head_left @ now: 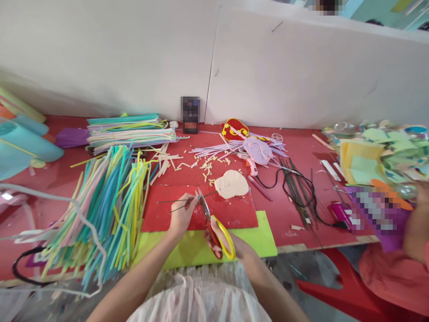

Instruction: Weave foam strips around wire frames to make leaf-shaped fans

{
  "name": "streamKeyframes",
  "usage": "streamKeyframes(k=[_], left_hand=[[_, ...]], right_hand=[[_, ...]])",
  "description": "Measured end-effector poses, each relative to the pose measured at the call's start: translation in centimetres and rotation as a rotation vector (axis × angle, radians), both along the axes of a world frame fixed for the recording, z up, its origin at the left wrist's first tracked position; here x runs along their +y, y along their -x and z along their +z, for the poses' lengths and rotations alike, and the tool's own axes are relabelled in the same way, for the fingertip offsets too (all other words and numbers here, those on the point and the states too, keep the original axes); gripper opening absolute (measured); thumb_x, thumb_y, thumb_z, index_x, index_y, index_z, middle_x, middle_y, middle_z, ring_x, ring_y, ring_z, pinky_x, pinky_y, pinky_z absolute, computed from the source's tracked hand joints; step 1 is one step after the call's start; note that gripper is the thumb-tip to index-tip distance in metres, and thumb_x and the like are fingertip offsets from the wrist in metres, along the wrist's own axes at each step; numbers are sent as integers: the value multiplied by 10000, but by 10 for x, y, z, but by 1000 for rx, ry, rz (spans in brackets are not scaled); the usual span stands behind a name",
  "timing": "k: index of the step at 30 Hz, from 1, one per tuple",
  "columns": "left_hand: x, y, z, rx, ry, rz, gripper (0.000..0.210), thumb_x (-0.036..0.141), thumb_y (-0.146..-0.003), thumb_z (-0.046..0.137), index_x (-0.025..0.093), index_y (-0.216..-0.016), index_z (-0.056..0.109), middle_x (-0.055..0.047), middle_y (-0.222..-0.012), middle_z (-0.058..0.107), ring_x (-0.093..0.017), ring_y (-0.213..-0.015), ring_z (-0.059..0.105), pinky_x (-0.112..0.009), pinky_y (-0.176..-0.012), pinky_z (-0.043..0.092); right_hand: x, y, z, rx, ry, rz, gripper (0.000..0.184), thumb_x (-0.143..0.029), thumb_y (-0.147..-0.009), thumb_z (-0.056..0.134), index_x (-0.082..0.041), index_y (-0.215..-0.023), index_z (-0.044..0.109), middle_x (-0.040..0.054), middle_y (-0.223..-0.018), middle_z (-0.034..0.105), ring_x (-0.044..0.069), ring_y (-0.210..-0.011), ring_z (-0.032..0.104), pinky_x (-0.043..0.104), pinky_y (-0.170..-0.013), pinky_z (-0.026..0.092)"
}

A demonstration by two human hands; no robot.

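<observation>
My left hand (182, 213) is closed, pinching thin dark wires (164, 202) whose ends stick out to its left. My right hand (218, 230) grips a pair of scissors (228, 236) by red and yellow handles. The scissor blades point away from me and reach the fingertips of my left hand; whether they stand around a wire I cannot tell. Just beyond the blades lies a cream rounded piece with a ridged surface (232, 184); a dark wire runs from it towards the blades. Under my hands are a red board (157, 219) and a lime-green sheet (264, 232).
Bundles of coloured pipe cleaners (103, 197) cover the left side. A pink glue gun (252, 167), a lilac oval piece (258, 150) and a red heart-shaped piece (235, 129) lie behind. Dark wires (295, 192) and a black cord lie right. Another person's arm (415, 223) is at the right edge.
</observation>
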State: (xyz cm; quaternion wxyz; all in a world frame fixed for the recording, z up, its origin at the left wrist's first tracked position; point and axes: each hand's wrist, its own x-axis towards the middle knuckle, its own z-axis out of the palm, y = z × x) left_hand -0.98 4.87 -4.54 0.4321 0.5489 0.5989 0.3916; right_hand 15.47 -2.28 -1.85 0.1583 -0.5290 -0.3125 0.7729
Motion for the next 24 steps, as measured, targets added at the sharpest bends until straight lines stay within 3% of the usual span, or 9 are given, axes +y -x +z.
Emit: streamKeyframes(k=[9,16,19,24], left_hand=[[2,2,-1,-25,-10,-63,245,396,-831,509,181,-787,617,-32,-730,679,-149,-683,639,-253,-670,490],[-4,7,1,66,-129,-115,184,328,-840,511,199,-876,638,-40,-879,686,-151,-832,633,-261,-800,477],[-7,9,1,163,-209,-91,203,317,-860,485,205,-906,649,-42,-932,683,-155,-886,623,-267,-846,459],[-10,7,-3,204,-193,20,238,346,-860,488,200,-903,671,-27,-900,702,-153,-821,644,-253,-806,479]], right_hand=[[2,1,-2,1,-50,-5,677,-796,-746,294,-201,-879,587,-48,-438,383,103,-356,347,271,-436,346],[3,3,-10,51,-37,-34,670,-778,-771,275,-192,-848,590,-50,-437,356,92,-345,305,264,-401,319],[3,3,-10,40,-33,-30,668,-772,-775,281,-184,-855,590,-49,-443,361,92,-350,311,268,-409,322],[4,5,-3,-14,-17,-20,666,-760,-785,286,-173,-890,582,-61,-449,358,83,-338,300,257,-400,320]])
